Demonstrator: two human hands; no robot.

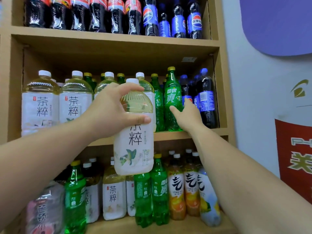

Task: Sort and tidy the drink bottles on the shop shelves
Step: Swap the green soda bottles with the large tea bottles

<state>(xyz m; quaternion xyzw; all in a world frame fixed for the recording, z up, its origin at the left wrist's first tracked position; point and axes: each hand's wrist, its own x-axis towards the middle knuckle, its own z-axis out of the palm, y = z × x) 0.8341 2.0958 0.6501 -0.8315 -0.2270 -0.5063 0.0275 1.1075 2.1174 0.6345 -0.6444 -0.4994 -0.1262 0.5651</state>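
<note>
My left hand [109, 107] grips a large tea bottle [134, 146] with a white label and white cap, held in the air in front of the middle shelf [168, 135]. My right hand [187, 114] holds the lower part of a green soda bottle [172, 95] standing on that shelf, thumb on its front and fingers round its right side. More tea bottles [40, 103] stand at the shelf's left, green bottles [157, 102] in the middle and dark blue cola bottles [206, 98] at the right.
The top shelf carries red-label cola bottles [79, 12] and blue-label cola bottles [179, 19]. The bottom shelf holds mixed green soda [152, 191], tea [114, 196], orange and yellow drink bottles [190, 188] and a pink-label bottle [43, 211]. A wall with posters [295, 157] is on the right.
</note>
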